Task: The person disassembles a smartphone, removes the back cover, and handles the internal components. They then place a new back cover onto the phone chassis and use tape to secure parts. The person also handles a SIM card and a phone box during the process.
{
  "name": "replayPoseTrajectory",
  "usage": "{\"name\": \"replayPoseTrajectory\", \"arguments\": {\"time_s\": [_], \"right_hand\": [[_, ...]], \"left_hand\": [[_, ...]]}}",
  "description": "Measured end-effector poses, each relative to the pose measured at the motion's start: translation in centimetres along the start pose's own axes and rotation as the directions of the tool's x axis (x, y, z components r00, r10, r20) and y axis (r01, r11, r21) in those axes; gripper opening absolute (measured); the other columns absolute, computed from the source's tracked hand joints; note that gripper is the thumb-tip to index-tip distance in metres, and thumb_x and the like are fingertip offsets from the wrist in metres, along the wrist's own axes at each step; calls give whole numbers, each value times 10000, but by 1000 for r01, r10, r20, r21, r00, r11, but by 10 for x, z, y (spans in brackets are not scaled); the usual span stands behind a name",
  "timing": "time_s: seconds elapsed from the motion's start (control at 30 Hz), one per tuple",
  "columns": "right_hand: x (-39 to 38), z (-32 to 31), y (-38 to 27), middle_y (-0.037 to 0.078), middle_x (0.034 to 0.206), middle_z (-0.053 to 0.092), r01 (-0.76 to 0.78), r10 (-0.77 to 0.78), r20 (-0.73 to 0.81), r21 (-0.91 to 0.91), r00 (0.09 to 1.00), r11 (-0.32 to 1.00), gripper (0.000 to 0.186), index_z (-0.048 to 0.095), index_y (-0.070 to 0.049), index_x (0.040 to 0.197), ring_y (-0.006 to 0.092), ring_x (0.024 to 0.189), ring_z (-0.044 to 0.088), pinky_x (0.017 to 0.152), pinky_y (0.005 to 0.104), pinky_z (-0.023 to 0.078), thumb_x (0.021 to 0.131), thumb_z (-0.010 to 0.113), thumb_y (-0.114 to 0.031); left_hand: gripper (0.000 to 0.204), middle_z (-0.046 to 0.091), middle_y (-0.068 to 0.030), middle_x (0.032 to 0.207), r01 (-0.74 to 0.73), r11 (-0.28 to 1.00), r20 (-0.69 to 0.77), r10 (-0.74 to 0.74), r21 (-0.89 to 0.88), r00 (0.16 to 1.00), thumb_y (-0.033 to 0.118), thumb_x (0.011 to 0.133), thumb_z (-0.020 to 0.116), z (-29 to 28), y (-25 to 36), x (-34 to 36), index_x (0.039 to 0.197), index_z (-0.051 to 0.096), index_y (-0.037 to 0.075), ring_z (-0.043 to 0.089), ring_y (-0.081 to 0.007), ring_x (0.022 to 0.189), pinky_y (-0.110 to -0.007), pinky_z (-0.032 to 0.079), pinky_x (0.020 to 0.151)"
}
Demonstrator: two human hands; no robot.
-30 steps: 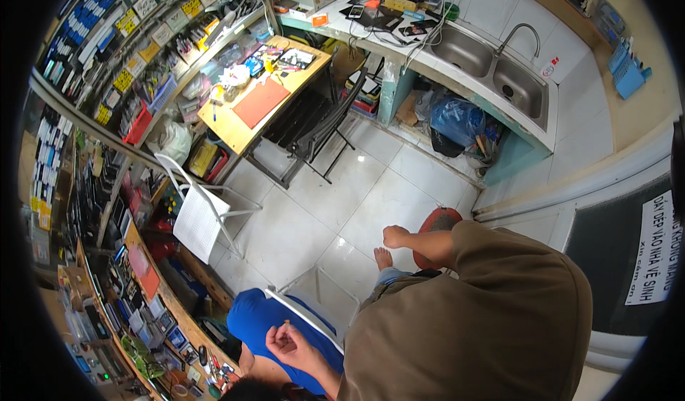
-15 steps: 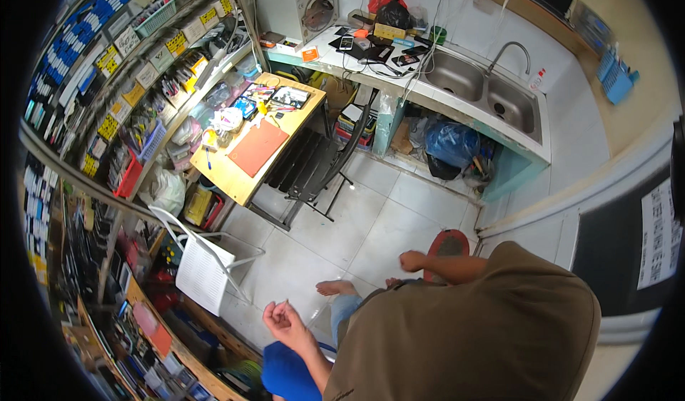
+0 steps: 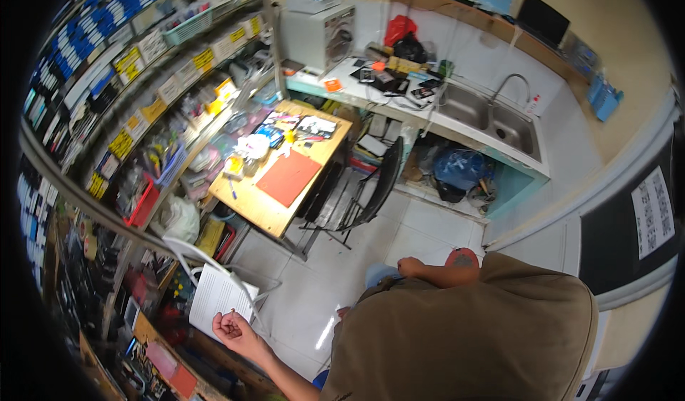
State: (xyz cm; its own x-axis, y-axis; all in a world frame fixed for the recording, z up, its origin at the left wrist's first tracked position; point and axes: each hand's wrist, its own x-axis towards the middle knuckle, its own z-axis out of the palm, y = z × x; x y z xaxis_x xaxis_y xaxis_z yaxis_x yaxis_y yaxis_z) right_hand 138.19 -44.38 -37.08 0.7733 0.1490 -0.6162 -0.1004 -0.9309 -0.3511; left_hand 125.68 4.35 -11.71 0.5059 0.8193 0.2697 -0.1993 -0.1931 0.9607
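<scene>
Since my view last settled, the left hand (image 3: 234,329) has come over the white chair (image 3: 205,301), which sits low on my left; half a second ago they were apart in the picture. I can't tell whether they touch. Its fingers are curled inward with little gap, and I can't make out whether something small is pinched at the tips. The right hand (image 3: 410,267) is bunched near the blue trouser leg (image 3: 378,275); whether it holds anything, I can't tell. The blue cloth by the left forearm has shrunk to a sliver, so I judge the wearer is walking deeper into the room, hands not yet working on anything.

Beyond the chair stands the wooden table (image 3: 265,217) with its orange mat (image 3: 289,178), then the black chair (image 3: 385,183) and the sink (image 3: 460,110). Yellow and white labels (image 3: 129,66) mark the shelf boxes, too small for me to read. On the dark panel (image 3: 614,251), a white sheet (image 3: 653,212) carries blurred rows of dark print.
</scene>
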Motion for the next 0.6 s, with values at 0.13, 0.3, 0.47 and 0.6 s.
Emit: {"name": "replayPoseTrajectory", "arguments": {"time_s": [0.13,0.3,0.47,0.6], "right_hand": [[43,-15,-63,194,1002,787,186,-168,170,-101,971,977,345,801,-60,1048,391,973,751,888,488,591,799,677,-264],[110,-17,-149,207,911,777,382,-335,262,-158,905,910,297,810,-58,937,386,885,757,826,476,597,808,650,-271],[176,7,-274,208,919,756,690,-551,443,-264,707,674,260,792,-85,933,432,919,734,819,494,589,833,638,-269],[189,32,-391,198,948,756,888,-680,590,-159,436,431,196,767,-84,914,407,893,734,796,471,582,874,643,-231]], "left_hand": [[388,694,-81,1084,23,975,-181,18,222,983,-26,1001,650,-33,12,-9,1369,536,24,634,-148,980,-283,534,874],[348,690,-67,1085,163,985,-388,-133,48,912,-25,994,685,-51,19,-60,1314,554,20,633,-112,980,-254,515,884],[377,677,-50,1066,143,987,-640,-63,75,766,-55,965,709,-57,35,-70,1295,541,14,605,-95,946,-247,494,879],[400,666,-62,1081,171,958,-812,93,230,576,-64,947,727,-60,55,-54,1291,537,11,596,-107,972,-255,485,896]]}}
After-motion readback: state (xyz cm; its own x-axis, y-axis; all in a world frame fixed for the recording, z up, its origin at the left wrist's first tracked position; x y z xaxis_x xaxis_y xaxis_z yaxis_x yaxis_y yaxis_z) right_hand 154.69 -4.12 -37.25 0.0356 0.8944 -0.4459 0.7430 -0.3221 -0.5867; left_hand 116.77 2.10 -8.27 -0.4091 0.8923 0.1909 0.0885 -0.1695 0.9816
